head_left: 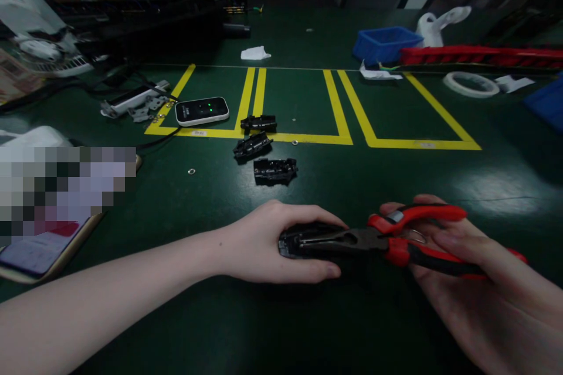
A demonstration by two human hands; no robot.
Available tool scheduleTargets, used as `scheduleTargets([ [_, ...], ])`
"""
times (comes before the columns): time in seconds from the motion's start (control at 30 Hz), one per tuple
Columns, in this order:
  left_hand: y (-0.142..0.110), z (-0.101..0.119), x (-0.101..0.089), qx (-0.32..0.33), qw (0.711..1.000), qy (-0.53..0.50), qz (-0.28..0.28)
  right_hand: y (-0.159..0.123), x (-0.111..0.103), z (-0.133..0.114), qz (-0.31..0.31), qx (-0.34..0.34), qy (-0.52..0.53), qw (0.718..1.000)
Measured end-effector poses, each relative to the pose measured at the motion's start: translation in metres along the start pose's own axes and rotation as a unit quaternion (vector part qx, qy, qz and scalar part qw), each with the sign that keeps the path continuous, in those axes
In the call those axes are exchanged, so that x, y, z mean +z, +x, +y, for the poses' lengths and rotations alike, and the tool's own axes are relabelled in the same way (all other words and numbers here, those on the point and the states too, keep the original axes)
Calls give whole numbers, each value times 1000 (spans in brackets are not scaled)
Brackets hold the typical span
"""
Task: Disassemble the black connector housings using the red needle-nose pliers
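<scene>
My left hand (272, 246) is wrapped round a black plastic part (288, 244) low over the green table. In my right hand (457, 258) are long-nose pliers (398, 243) with red and black handles. Their dark jaws reach left over the part, between my left thumb and fingers; what the tips touch cannot be made out. Just beyond my left hand lie three similar black plastic parts, the nearest one (275, 171), a tilted middle one (253, 146) and the farthest one (258, 123). Small metal rings lie nearby, one on the left (191, 171) and one on the right (294, 142).
A white device with green lights (202, 111) lies beyond the phone (53, 234) at left. Yellow tape (299, 139) marks the green table. Farther right are a blue bin (385, 44), a red strip (479, 55) and a tape roll (471, 84). Metal pieces (136, 101) lie at left.
</scene>
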State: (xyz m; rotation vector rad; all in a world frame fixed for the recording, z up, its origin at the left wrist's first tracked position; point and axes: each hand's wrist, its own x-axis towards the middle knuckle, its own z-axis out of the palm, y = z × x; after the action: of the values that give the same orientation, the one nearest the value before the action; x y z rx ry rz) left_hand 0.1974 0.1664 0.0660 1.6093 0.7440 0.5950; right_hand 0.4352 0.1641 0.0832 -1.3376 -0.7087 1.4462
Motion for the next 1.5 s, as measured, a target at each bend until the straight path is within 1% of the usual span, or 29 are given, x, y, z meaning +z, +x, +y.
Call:
scheduleTargets([
  [0.1, -1, 0, 0, -3, 1000, 0, 4, 1, 2, -1, 23, 16, -14, 1000],
  [0.2, -1, 0, 1, -3, 1000, -10, 0, 0, 5, -4, 56, 18, -17, 998],
  [0.4, 0, 0, 0, -1, 1000, -20, 4, -1, 8, -10, 82, 36, -12, 996],
  [0.57, 0, 0, 0, 1, 1000, -19, 1, -1, 2, -4, 64, 17, -13, 998],
  [0.8, 0, 0, 1, -16, 1000, -23, 9, -2, 2, -2, 32, 23, -3, 999],
  [1.0, -1, 2, 1, -12, 1000, -20, 16, 0, 5, -4, 62, 45, 7, 997],
  [1.17, -1, 5, 1, -27, 999, -35, 13, 2, 3, -8, 64, 29, 10, 997],
  [1.27, -1, 4, 0, -19, 999, -19, 18, 1, 1, -11, 70, 20, 21, 997],
  [1.37, -2, 2, 0, -10, 1000, -21, 7, 1, 0, -12, 61, 9, 29, 998],
  [1.43, -2, 1, 0, -10, 1000, -25, 1, 1, 0, -11, 43, 1, 25, 999],
  [1.5, -2, 2, 0, -13, 1000, -26, 8, 2, -1, -9, 30, -3, 19, 999],
])
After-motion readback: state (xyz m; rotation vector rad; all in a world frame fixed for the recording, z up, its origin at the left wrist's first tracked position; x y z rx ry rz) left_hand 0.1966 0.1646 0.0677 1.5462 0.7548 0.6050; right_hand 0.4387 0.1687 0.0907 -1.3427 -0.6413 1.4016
